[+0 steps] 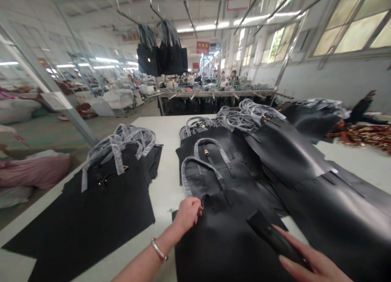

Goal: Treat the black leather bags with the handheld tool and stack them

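Observation:
Across the white table in front of me lies a black leather bag panel (214, 241) with plastic-wrapped handles (191, 162). My left hand (187, 213), a silver bangle at its wrist, is closed at the panel's upper left, near the base of a handle; its fingertips seem to pinch a small part there, too hidden to make out. Over the panel's right side, my right hand (308, 259) grips a black handheld tool (271, 235) with a wide, blunt head. The tool's exact kind does not show. More panels with gold clasps (207, 152) lie just beyond.
On the left of the table (166, 160) is a stack of black panels (122, 208) with wrapped handles. Another pile (284, 147) rises on the right. Finished black bags (161, 52) hang from a metal rack overhead. A slanted metal post (64, 99) stands at the left.

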Demonstrator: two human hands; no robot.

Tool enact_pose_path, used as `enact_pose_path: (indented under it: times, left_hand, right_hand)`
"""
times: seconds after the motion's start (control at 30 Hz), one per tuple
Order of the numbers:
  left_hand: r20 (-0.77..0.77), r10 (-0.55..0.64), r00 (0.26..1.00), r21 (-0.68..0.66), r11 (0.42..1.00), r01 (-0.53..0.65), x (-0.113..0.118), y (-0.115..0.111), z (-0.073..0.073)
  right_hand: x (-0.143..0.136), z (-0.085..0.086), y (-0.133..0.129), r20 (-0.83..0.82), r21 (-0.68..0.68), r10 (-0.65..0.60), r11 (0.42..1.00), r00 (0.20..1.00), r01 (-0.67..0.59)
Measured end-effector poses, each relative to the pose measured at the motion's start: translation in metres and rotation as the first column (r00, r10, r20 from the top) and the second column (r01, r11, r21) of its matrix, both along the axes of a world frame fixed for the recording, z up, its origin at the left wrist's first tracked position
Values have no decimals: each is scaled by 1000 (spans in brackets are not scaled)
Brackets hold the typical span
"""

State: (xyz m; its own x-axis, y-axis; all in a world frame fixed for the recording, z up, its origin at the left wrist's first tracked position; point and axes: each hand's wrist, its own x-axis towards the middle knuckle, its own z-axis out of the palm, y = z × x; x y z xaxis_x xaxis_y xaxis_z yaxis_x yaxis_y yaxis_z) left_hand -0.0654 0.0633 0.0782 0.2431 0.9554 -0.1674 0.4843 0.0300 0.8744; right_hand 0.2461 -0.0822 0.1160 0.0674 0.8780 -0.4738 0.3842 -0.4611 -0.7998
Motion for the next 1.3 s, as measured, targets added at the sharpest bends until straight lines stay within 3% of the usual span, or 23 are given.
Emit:
enact_pose_path:
  times: [0.07, 0.13, 0.27, 0.53, 0.77, 0.93, 1.03, 1.13, 1.3]
  left_hand:
    - [278, 79, 957, -199, 980, -23, 14, -26, -9]
    - [483, 162, 860, -288, 957, -19, 25, -46, -16]
    - [653, 252, 714, -349, 937, -12, 38, -67, -16]
    - [715, 185, 675, -327, 941, 88, 40, -73, -19]
    - [767, 321, 555, -410, 911, 39, 42, -76, -21]
    - [780, 374, 501, -473, 877, 82, 44, -78, -23]
    - [794, 398, 459, -479, 875, 70, 43, -79, -23]
    - [796, 399, 455, -470, 881, 50, 43, -80, -24]
    - [762, 437, 479, -496, 868, -3, 48, -84, -23]
  right_hand:
    - [-17, 12, 6, -3, -9, 53, 999, 999, -53]
    - [-31, 20, 10, -1, -10, 116, 993, 993, -116]
    - [-45, 28, 16, -45, -35, 237, 971, 971, -238]
    - [-64, 40, 37, -192, -66, 324, 937, 926, -342]
    - [-67, 43, 45, -244, -99, 333, 926, 911, -365]
    - [-70, 48, 54, -208, 11, 293, 955, 933, -298]
    - [-69, 49, 55, -208, -16, 292, 953, 933, -302]
    - [-68, 44, 52, -258, -79, 325, 931, 910, -355]
    - [-64, 39, 55, -126, 7, 248, 968, 961, -249]
